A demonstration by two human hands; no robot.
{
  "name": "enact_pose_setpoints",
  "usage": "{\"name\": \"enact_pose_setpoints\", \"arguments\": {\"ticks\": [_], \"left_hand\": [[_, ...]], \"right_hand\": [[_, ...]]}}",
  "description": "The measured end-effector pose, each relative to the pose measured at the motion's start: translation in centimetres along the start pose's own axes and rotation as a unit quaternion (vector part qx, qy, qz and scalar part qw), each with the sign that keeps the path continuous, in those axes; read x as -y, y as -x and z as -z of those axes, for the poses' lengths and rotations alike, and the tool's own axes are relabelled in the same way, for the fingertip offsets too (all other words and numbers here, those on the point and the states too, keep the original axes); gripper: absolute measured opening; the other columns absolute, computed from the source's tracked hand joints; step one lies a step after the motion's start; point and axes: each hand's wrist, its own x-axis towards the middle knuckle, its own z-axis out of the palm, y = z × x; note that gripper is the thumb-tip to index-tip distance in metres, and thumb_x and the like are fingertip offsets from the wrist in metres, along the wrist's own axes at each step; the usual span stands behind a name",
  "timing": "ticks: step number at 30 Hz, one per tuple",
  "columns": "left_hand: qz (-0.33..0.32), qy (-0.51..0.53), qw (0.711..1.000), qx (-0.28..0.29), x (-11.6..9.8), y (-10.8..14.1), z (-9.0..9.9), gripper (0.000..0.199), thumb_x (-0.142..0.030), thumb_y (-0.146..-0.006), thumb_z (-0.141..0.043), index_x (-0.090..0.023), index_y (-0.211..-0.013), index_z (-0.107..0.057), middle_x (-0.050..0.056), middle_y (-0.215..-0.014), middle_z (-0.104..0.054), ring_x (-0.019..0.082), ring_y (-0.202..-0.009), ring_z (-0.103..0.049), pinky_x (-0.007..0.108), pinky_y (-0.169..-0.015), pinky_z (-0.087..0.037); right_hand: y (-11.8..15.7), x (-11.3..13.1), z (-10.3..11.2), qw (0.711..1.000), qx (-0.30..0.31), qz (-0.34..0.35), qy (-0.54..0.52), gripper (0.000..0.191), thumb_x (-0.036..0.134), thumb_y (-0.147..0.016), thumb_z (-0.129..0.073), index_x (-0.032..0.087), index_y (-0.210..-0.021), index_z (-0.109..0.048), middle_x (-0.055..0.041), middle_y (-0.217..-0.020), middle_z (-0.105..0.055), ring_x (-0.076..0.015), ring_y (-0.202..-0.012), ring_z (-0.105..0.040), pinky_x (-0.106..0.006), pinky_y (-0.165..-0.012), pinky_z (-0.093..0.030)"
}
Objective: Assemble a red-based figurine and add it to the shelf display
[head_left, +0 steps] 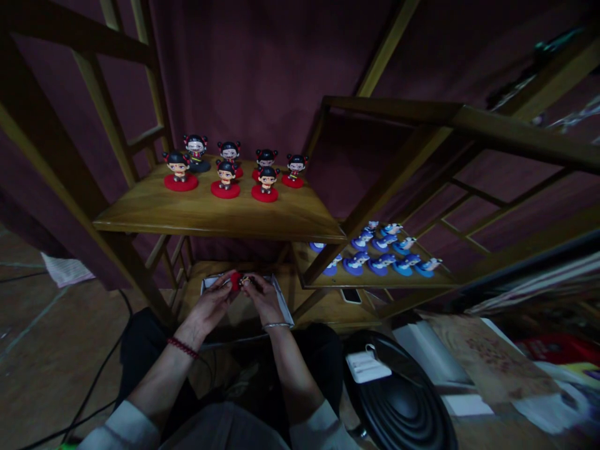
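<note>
Low in front of me, over an open shallow white box (283,302), my two hands meet around a small figurine (235,280) with a red round base. My left hand (216,303) has its fingers closed on the red base. From the other side, my right hand (261,299) pinches the darker part of the figurine, whose details are too small and dim to make out. Above, on the wooden shelf (225,219), stand several black-haired figurines (226,177), most on red bases and one on a dark base.
Several blue and purple figurines (380,262) occupy a lower shelf at right, with a phone (350,295) beneath it. A black round stool (398,400) beside my right leg carries a white case (368,366). Cardboard (487,356) lies further right; a cable (100,369) crosses the floor at left.
</note>
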Motion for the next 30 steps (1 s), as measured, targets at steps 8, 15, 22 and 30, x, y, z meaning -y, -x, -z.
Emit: {"name": "enact_pose_setpoints", "arguments": {"ticks": [8, 15, 22, 30], "left_hand": [[-0.003, -0.007, 1.000, 0.023, -0.7, 0.6, -0.7, 0.032, -0.003, -0.071, -0.066, -0.015, -0.100, -0.069, 0.006, -0.091, -0.072, 0.013, -0.086, -0.066, 0.024, -0.087, -0.048], [-0.008, -0.013, 1.000, 0.021, -1.2, 1.0, -1.0, 0.031, -0.004, -0.070, -0.068, -0.013, -0.099, -0.069, 0.007, -0.096, -0.071, 0.014, -0.089, -0.064, 0.023, -0.088, -0.047], [-0.021, -0.020, 1.000, 0.009, -1.6, 1.3, -2.0, 0.025, -0.002, -0.067, -0.070, -0.012, -0.090, -0.071, 0.005, -0.091, -0.071, 0.012, -0.084, -0.064, 0.021, -0.085, -0.047], [-0.025, -0.011, 1.000, 0.000, -1.6, 1.3, -2.6, 0.017, -0.002, -0.065, -0.072, -0.012, -0.078, -0.071, 0.004, -0.082, -0.071, 0.011, -0.077, -0.064, 0.021, -0.081, -0.048]], "right_hand": [[0.9, 1.5, -0.1, 1.000, 0.006, -0.005, -0.018, 0.032, 0.039, -0.065, -0.071, 0.022, -0.091, -0.068, -0.0012, -0.084, -0.069, -0.0144, -0.073, -0.063, -0.028, -0.073, -0.051], [1.4, 2.4, -0.2, 1.000, 0.007, 0.014, -0.007, 0.029, 0.030, -0.063, -0.073, 0.022, -0.090, -0.068, 0.0003, -0.087, -0.069, -0.0161, -0.084, -0.061, -0.030, -0.083, -0.047], [1.7, 3.0, -0.2, 0.999, 0.008, 0.033, -0.009, 0.031, 0.032, -0.062, -0.074, 0.021, -0.091, -0.068, -0.0005, -0.087, -0.069, -0.0170, -0.084, -0.061, -0.031, -0.084, -0.047], [2.1, 3.2, 0.2, 0.999, 0.022, 0.042, -0.018, 0.029, 0.031, -0.064, -0.072, 0.023, -0.092, -0.068, -0.0001, -0.090, -0.069, -0.0175, -0.087, -0.061, -0.031, -0.084, -0.047]]}}
